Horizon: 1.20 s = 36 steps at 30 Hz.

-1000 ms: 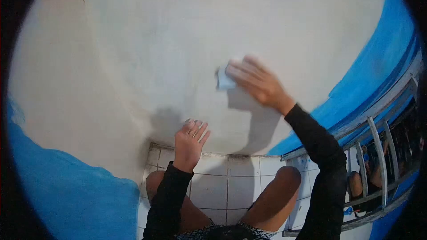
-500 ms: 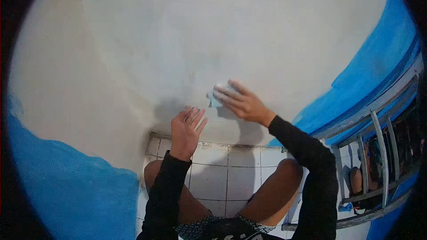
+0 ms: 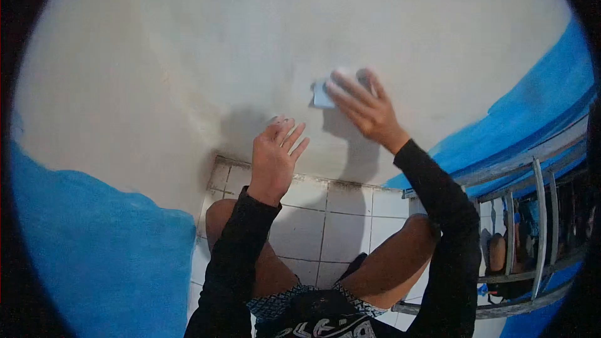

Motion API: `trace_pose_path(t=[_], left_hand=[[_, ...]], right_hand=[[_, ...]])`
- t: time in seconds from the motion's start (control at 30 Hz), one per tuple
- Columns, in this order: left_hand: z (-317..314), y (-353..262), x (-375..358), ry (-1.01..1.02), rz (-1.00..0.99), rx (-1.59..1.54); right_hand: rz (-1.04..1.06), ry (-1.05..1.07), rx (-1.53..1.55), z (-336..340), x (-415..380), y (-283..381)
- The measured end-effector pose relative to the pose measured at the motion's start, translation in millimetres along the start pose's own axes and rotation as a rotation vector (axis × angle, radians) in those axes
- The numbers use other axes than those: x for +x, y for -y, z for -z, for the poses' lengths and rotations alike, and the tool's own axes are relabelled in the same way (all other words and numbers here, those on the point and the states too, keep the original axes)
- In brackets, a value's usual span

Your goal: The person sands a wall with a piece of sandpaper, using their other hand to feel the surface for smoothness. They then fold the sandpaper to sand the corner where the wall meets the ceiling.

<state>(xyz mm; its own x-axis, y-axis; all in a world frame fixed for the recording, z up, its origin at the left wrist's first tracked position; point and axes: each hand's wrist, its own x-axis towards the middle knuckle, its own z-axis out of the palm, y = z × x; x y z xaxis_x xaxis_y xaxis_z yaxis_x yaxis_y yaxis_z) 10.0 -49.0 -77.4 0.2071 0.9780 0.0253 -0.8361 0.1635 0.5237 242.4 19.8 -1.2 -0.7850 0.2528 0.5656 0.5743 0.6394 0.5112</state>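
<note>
A small pale-blue sheet (image 3: pixel 323 96) lies flat against the whitish wall (image 3: pixel 263 37). My right hand (image 3: pixel 369 105) presses it there, its slightly blurred fingers over the sheet's right part. Lower and to the left, my left hand (image 3: pixel 275 156) is raised near the wall with fingers spread and nothing between them. Shadows of both hands fall on the wall.
Blue paint covers the lower left wall (image 3: pixel 106 244) and a band at the right (image 3: pixel 532 94). White floor tiles (image 3: pixel 300 231) lie below, around my bent legs. A ladder-like wooden frame (image 3: pixel 539 225) stands at the right, with partly hidden objects behind it.
My right hand and the pale-blue sheet have moved up and slightly right in view. My left hand appears higher and a little further right. The camera view has shifted too.
</note>
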Motion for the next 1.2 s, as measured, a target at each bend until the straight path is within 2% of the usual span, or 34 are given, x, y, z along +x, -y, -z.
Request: trace_pose_path(t=[0.13,0.2,0.37,0.43,0.53,0.57,0.63,0.67,0.7,0.73,0.8,0.93,1.0,1.07,1.13,1.2], left_hand=[[-7,-1,-2,-0.062,-0.017,0.077],[-27,-10,-7,-0.229,0.041,-0.043],[-19,-17,-13,-0.171,-0.004,-0.049],[-23,-26,-14,-0.181,-0.003,-0.05],[-25,-29,-15,-0.203,0.028,-0.07],[-20,-28,-13,-0.201,0.03,-0.073],[-18,-24,-8,-0.2,0.039,-0.08],[-20,-25,-6,-0.217,0.042,-0.055],[-22,-25,-5,-0.233,0.043,-0.031],[-22,-24,-4,-0.231,0.045,-0.032],[-22,-24,-3,-0.209,0.056,-0.037],[-27,-23,-4,-0.225,0.062,-0.005],[-24,-21,-3,-0.2,0.022,-0.017],[-19,-18,0,-0.197,0.034,-0.015],[-18,-17,-1,-0.198,0.055,-0.005],[-22,-18,-2,-0.159,0.101,0.019]], right_hand=[[0.047,0.074,0.091,-61,-53,49],[0.188,0.357,0.122,-82,-78,61],[0.195,0.419,0.105,-76,-78,57],[0.015,0.306,0.297,-57,-60,36],[0.018,0.183,0.099,-8,-16,-17],[-0.086,0.121,0.169,9,4,-32],[0.229,-0.049,-0.214,41,33,-76],[0.157,-0.08,-0.248,57,47,-90],[0.232,-0.251,-0.354,61,59,-114],[0.177,-0.235,-0.415,69,62,-130],[0.049,-0.322,-0.401,99,99,-108],[-0.066,-0.4,-0.402,62,77,-99],[-0.06,-0.189,-0.36,42,45,-78],[-0.062,-0.15,-0.229,6,15,-48],[-0.07,0.033,-0.105,-7,-7,-6],[-0.007,0.191,0.133,-35,-37,18]])
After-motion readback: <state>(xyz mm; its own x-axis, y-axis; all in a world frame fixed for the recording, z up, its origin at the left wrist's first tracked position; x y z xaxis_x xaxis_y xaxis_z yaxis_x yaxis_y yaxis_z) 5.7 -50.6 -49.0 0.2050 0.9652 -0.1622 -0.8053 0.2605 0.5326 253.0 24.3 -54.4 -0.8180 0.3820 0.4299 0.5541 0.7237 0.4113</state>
